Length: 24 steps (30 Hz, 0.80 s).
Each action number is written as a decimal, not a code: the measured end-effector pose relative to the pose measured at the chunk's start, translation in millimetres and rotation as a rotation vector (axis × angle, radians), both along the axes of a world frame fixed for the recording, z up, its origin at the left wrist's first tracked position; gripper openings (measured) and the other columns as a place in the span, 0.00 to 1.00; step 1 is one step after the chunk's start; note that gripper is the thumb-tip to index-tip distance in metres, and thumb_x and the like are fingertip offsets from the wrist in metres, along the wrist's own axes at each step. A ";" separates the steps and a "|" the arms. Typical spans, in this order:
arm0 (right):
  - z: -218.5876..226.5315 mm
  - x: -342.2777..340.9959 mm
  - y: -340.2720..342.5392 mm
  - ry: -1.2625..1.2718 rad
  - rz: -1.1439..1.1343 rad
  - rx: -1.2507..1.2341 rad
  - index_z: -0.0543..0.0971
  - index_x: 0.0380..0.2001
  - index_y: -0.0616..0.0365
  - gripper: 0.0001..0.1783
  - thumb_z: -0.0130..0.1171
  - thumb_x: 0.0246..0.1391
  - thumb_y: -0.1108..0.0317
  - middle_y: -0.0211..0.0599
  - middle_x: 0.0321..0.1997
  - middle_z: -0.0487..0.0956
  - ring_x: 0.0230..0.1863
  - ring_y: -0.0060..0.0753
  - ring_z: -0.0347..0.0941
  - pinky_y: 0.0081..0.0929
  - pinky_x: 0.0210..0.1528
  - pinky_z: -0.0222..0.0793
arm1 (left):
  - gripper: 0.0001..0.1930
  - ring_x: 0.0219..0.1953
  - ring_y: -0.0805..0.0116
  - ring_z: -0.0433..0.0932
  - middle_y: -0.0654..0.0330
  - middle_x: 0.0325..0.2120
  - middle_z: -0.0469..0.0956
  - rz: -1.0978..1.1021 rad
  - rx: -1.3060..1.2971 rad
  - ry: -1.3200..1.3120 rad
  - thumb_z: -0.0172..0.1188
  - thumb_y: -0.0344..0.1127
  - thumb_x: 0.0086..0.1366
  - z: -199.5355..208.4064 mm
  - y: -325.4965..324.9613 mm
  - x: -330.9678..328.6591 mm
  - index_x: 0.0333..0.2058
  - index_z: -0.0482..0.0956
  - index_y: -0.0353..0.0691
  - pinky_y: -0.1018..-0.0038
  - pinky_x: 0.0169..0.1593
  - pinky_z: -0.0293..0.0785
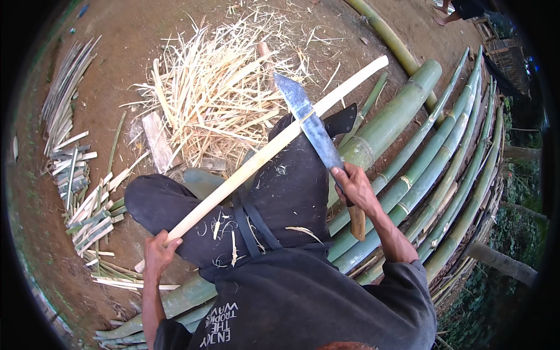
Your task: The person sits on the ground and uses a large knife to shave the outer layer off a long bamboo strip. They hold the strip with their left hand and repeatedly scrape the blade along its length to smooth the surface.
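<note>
The left hand [158,252] is clamped on the near end of a pale bamboo strip [274,149] slanting toward 2 o'clock across the lap, while the right hand [356,188] grips a wooden-handled machete [309,122], its blade laid across the strip, shavings [216,87] at 12 o'clock.

Pale, smooth, matt bamboo strip [274,149]; dull grey metal knife blade [309,122] with a brown wooden handle [357,221]; glossy green bamboo poles [431,169] at three o'clock; dry, rough straw-coloured shavings [216,87] at twelve o'clock.
</note>
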State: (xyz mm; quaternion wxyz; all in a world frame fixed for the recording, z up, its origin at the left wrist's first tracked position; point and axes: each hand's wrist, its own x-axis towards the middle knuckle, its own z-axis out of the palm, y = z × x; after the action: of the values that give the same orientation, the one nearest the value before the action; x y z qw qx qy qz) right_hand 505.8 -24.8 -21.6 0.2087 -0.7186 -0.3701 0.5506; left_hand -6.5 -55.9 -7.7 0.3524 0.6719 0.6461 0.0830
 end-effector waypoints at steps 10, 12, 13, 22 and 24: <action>1.7 -19.2 -10.2 -0.020 0.165 0.019 0.75 0.35 0.62 0.19 0.54 0.67 0.54 0.27 0.16 0.69 0.16 0.18 0.67 0.24 0.17 0.62 | 0.22 0.15 0.57 0.59 0.49 0.12 0.64 -0.057 -0.045 0.050 0.70 0.39 0.59 6.4 7.2 2.7 0.19 0.66 0.33 0.62 0.22 0.61; -0.7 -20.3 -6.8 -0.020 0.119 0.081 0.75 0.34 0.61 0.19 0.55 0.67 0.53 0.26 0.17 0.70 0.15 0.17 0.65 0.23 0.17 0.58 | 0.23 0.15 0.58 0.59 0.49 0.12 0.64 -0.076 -0.051 0.068 0.70 0.40 0.59 4.2 11.8 0.8 0.19 0.66 0.33 0.63 0.23 0.61; 10.4 -18.4 3.7 0.030 -0.018 0.023 0.74 0.34 0.62 0.20 0.54 0.67 0.53 0.26 0.17 0.71 0.15 0.18 0.65 0.23 0.16 0.58 | 0.23 0.15 0.59 0.59 0.49 0.12 0.64 -0.072 -0.059 0.082 0.70 0.41 0.58 1.7 10.3 -1.8 0.19 0.66 0.33 0.63 0.23 0.61; 14.4 -5.6 -3.1 0.014 -0.060 0.022 0.71 0.30 0.61 0.19 0.51 0.69 0.55 0.26 0.15 0.69 0.13 0.19 0.65 0.25 0.16 0.61 | 0.19 0.19 0.75 0.61 0.59 0.12 0.65 -0.016 -0.217 0.086 0.69 0.41 0.59 20.1 29.3 -18.6 0.22 0.72 0.33 0.66 0.23 0.61; 15.3 3.2 -2.6 0.010 -0.059 0.021 0.71 0.29 0.62 0.19 0.51 0.69 0.56 0.28 0.16 0.70 0.13 0.21 0.66 0.26 0.16 0.61 | 0.21 0.18 0.73 0.60 0.58 0.11 0.63 -0.037 -0.229 0.102 0.69 0.43 0.59 16.7 36.6 -24.0 0.21 0.72 0.32 0.66 0.23 0.60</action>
State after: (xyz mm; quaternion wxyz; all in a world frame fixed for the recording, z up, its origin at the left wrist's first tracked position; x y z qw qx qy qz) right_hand 509.0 -27.4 -6.3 0.2344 -0.7241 -0.3536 0.5438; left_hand -30.5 -19.3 9.0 0.3950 0.6424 0.6560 -0.0324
